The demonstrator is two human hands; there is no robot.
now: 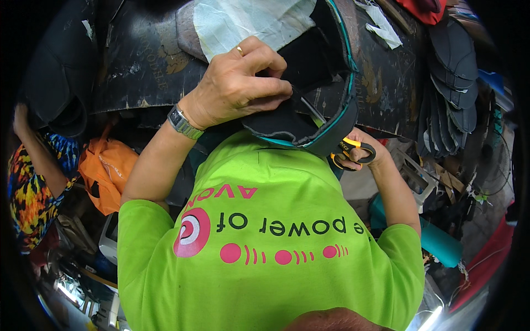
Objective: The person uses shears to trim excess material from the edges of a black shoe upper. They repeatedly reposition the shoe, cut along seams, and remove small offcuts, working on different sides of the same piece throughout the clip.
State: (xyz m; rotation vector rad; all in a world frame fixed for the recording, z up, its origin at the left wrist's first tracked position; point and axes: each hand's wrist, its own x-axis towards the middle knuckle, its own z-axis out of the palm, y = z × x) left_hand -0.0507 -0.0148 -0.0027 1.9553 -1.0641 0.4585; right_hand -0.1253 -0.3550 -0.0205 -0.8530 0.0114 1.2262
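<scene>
A black padded fabric piece with teal edging (331, 124) curves between my two hands, its inner side facing up. My left hand (237, 83) is closed, thumb and fingers pinched at the fabric's inner edge; any small thread between the fingertips is too fine to make out. Scissors with yellow and black handles (353, 149) are in my right hand (367, 150), whose fingers pass through the loops. Their metal blades (313, 112) reach in under the near teal edge and show inside the curve of the fabric.
A dark worn table (138, 66) lies ahead, with a white sheet (248, 25) on it. Several black fabric pieces (452, 77) hang stacked at the right, near a fan (494, 165) and a teal roll (441, 243). At left are an orange bag (107, 171) and another person's arm (41, 154).
</scene>
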